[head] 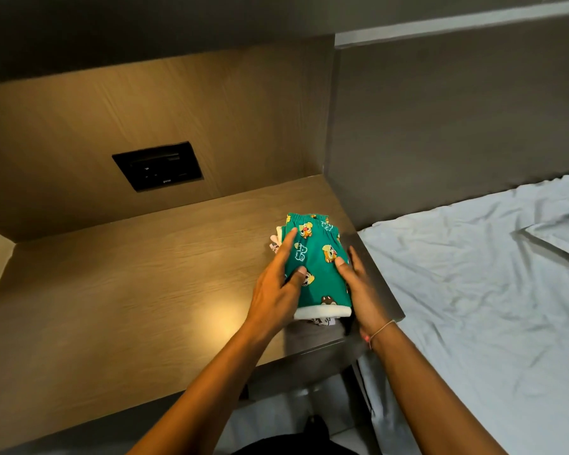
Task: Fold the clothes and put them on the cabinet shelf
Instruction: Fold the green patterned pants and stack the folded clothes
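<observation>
The folded green garment (316,257) is laid at the right edge of the cabinet shelf (145,274) — long axis pointing away — flanked equally by the left hand (276,287) and right hand (363,290), straight fingers pressing it.

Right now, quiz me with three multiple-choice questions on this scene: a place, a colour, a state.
1. Where on the wooden shelf is the top garment? A. left end B. middle C. right end, beside the bed
2. Its main colour? A. green B. red C. black
3. How does the left hand lie on it? A. clenched fist B. fingers straight on the cloth C. lifted clear of it
Answers: C, it lies by the shelf edge next to the bed; A, green cloth with cartoon prints; B, straight fingers and thumb rest on top.
</observation>
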`<state>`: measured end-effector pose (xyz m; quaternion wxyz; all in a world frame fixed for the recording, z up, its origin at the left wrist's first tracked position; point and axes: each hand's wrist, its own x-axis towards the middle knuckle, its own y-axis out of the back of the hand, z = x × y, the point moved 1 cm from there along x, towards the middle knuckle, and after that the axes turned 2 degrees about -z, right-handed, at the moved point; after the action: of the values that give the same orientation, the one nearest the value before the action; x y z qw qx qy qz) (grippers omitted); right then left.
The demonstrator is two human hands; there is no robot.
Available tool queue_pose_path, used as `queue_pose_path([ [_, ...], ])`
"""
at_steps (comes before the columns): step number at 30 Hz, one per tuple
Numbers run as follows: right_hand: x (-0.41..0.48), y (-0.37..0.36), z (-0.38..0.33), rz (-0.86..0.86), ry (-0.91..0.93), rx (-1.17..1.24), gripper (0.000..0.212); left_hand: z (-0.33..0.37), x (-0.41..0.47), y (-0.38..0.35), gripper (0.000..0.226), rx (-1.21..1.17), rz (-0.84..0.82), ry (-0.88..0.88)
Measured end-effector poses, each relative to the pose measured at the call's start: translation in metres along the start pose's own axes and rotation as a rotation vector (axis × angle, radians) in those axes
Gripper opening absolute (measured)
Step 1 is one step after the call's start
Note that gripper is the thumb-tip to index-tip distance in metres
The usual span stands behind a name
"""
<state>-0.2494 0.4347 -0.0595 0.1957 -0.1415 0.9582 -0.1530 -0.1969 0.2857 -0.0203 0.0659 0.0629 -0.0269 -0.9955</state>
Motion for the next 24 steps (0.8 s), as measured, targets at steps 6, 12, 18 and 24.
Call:
queue_pose_path([
  [6,0.000,-0.040,0.007,-0.251,-0.230,0.263,0.052,0.008,-0.013,0.033,0.063,-0.177,0.046,-0.020],
  [12,0.000,-0.089,0.017,-0.164,-0.131,0.231,0.085,-0.008,-0.039,0.083,0.065,-0.161,0.146,0.004],
  [18,-0.004,-0.155,0.045,-0.272,0.126,-0.190,0.059,-0.035,-0.062,0.151,0.066,0.007,0.212,0.036],
  [24,-0.003,-0.209,0.104,-0.350,0.102,-0.407,0.047,-0.074,-0.094,0.215,0.058,0.253,0.280,0.105],
])
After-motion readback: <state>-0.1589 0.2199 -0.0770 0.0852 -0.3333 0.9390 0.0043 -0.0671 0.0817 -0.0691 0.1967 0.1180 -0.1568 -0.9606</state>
